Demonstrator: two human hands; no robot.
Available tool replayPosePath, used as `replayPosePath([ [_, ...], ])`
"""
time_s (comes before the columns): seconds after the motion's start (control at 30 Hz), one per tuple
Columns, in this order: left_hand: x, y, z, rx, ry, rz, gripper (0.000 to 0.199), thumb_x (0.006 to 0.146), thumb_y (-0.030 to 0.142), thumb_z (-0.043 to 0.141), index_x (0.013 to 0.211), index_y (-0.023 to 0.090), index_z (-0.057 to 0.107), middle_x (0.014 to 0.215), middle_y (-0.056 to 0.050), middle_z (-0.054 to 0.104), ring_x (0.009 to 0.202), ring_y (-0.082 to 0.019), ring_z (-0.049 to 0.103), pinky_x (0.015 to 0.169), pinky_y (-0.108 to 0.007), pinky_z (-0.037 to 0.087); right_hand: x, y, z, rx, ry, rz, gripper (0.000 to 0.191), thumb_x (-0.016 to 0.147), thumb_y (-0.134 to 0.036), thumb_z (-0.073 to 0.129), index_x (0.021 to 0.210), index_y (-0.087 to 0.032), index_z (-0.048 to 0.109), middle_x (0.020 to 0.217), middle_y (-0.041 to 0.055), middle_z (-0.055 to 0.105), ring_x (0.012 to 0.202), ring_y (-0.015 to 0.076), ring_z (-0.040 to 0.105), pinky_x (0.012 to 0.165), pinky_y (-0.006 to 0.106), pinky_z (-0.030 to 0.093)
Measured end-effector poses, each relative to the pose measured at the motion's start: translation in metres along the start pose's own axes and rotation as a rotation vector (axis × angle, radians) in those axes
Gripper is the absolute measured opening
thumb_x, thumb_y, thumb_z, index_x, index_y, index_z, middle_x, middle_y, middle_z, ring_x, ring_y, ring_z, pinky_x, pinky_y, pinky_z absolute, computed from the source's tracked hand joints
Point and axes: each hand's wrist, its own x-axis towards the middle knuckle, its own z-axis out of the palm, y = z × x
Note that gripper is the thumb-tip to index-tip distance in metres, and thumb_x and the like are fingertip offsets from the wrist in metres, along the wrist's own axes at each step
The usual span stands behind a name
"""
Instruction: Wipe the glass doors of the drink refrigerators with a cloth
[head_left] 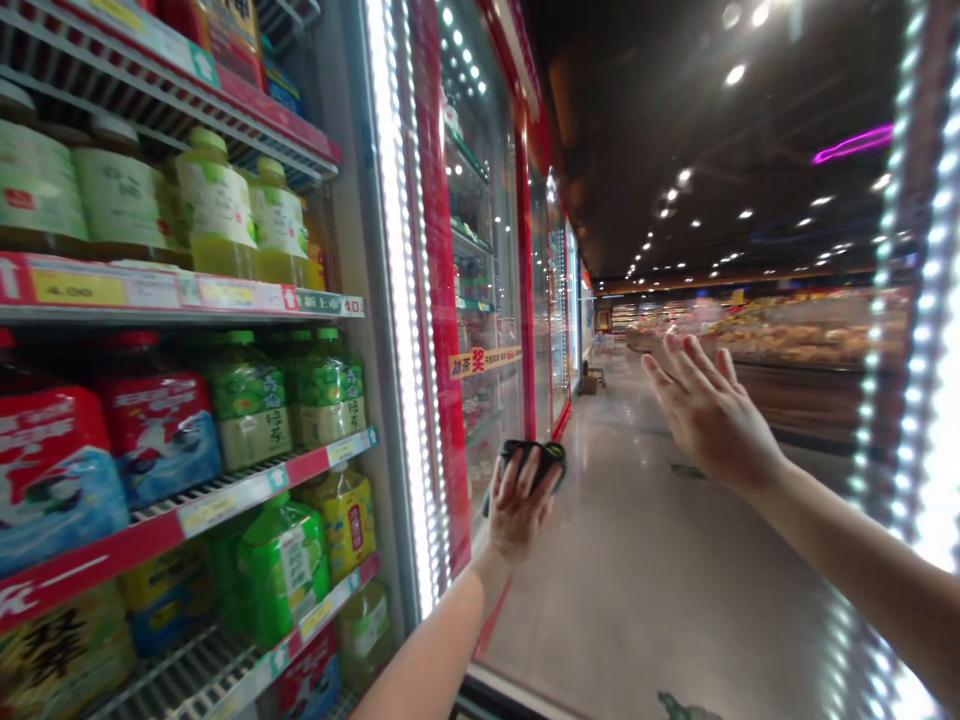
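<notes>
My left hand is stretched forward beside a red-framed glass cooler door. Its fingers lie over a dark, crumpled, cloth-like thing with a yellow-green mark; whether this presses on the glass cannot be made out. Farther right, my right hand is raised, palm away from me and fingers apart, with nothing in it. A see-through pane may stand before it, since rows of lights run down that side, but contact is unclear.
At the left, an open cooler's shelves hold several bottles, with green tea bottles near the edge. A bright light strip runs down the frame. Beyond lie a shiny floor and a blurred produce display.
</notes>
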Motion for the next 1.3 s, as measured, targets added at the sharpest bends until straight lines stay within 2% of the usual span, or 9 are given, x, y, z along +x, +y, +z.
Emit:
replayPosePath([
  [0.17, 0.089, 0.003, 0.018, 0.01, 0.152, -0.449, 0.068, 0.097, 0.022, 0.05, 0.16, 0.027, 0.027, 0.167, -0.011, 0.027, 0.154, -0.033, 0.021, 0.122, -0.06, 0.028, 0.001, 0.002, 0.009, 0.037, 0.008, 0.026, 0.065, 0.098, -0.015, 0.046, 0.16, -0.024, 0.028, 0.165, 0.0159, 0.024, 0.151, 0.0372, 0.026, 0.118, 0.067, 0.031],
  [0.33, 0.065, 0.062, 0.028, -0.002, 0.002, -0.01, 0.065, 0.093, 0.026, 0.058, 0.155, 0.035, 0.038, 0.162, -0.003, 0.039, 0.153, -0.03, 0.027, 0.127, -0.056, 0.017, 0.004, 0.015, 0.015, 0.103, -0.008, 0.015, 0.067, 0.097, -0.011, 0.044, 0.16, -0.026, 0.027, 0.166, 0.011, 0.022, 0.152, 0.034, 0.025, 0.118, 0.065, 0.032],
  [0.43, 0.019, 0.061, 0.023, -0.017, -0.074, 0.266, 0.063, 0.092, 0.028, 0.061, 0.151, 0.041, 0.042, 0.156, 0.005, 0.047, 0.149, -0.023, 0.035, 0.13, -0.049, 0.013, -0.002, 0.03, 0.008, 0.106, -0.075, -0.051, 0.063, 0.097, -0.009, 0.044, 0.157, -0.022, 0.034, 0.163, 0.0126, 0.031, 0.151, 0.0299, 0.028, 0.12, 0.058, 0.034],
  [0.5, 0.016, 0.047, 0.02, -0.017, -0.066, 0.249, 0.064, 0.092, 0.025, 0.061, 0.151, 0.041, 0.042, 0.156, 0.004, 0.048, 0.149, -0.023, 0.036, 0.129, -0.047, 0.015, -0.013, 0.038, 0.001, 0.09, -0.127, -0.113, 0.063, 0.095, -0.007, 0.044, 0.156, -0.022, 0.036, 0.162, 0.0116, 0.035, 0.151, 0.0274, 0.03, 0.121, 0.055, 0.034],
  [0.67, 0.117, 0.049, 0.028, -0.037, 0.09, -0.258, 0.068, 0.094, 0.024, 0.056, 0.158, 0.032, 0.032, 0.166, -0.008, 0.031, 0.153, -0.033, 0.026, 0.124, -0.06, 0.022, -0.051, 0.05, -0.009, -0.011, -0.215, -0.173, 0.069, 0.092, -0.004, 0.046, 0.156, -0.029, 0.033, 0.164, 0.004, 0.032, 0.152, 0.0264, 0.029, 0.123, 0.06, 0.028],
  [0.77, 0.159, 0.082, 0.04, -0.1, 0.093, -0.208, 0.067, 0.095, 0.025, 0.055, 0.157, 0.035, 0.031, 0.165, -0.005, 0.032, 0.153, -0.033, 0.025, 0.124, -0.062, 0.02, -0.065, 0.055, -0.009, -0.026, -0.237, -0.185, 0.075, 0.091, -0.004, 0.047, 0.158, -0.031, 0.027, 0.165, 0.0018, 0.03, 0.152, 0.0261, 0.028, 0.122, 0.06, 0.029],
  [0.9, 0.108, 0.113, 0.047, -0.082, -0.001, 0.128, 0.066, 0.093, 0.024, 0.057, 0.155, 0.038, 0.036, 0.16, 0.0, 0.041, 0.152, -0.028, 0.03, 0.128, -0.055, 0.015, -0.08, 0.067, -0.013, -0.01, -0.229, -0.185, 0.074, 0.09, -0.001, 0.045, 0.157, -0.028, 0.031, 0.163, 0.0043, 0.033, 0.151, 0.0259, 0.031, 0.12, 0.058, 0.035],
  [1.07, 0.04, 0.099, 0.04, -0.049, -0.033, 0.487, 0.055, 0.094, 0.028, 0.056, 0.146, 0.043, 0.049, 0.155, 0.01, 0.048, 0.152, -0.021, 0.031, 0.131, -0.043, 0.015, -0.1, 0.087, -0.028, -0.015, -0.232, -0.214, 0.064, 0.091, 0.001, 0.043, 0.151, -0.022, 0.044, 0.16, 0.0066, 0.039, 0.148, 0.0268, 0.036, 0.116, 0.054, 0.043],
  [1.3, 0.19, 0.114, 0.048, -0.182, 0.071, -0.011, 0.068, 0.094, 0.021, 0.056, 0.156, 0.038, 0.034, 0.163, -0.001, 0.036, 0.154, -0.03, 0.026, 0.127, -0.059, 0.015, -0.103, 0.099, -0.034, -0.035, -0.188, -0.219, 0.053, 0.094, -0.002, 0.045, 0.143, -0.018, 0.054, 0.155, 0.009, 0.047, 0.146, 0.0253, 0.041, 0.119, 0.053, 0.039],
])
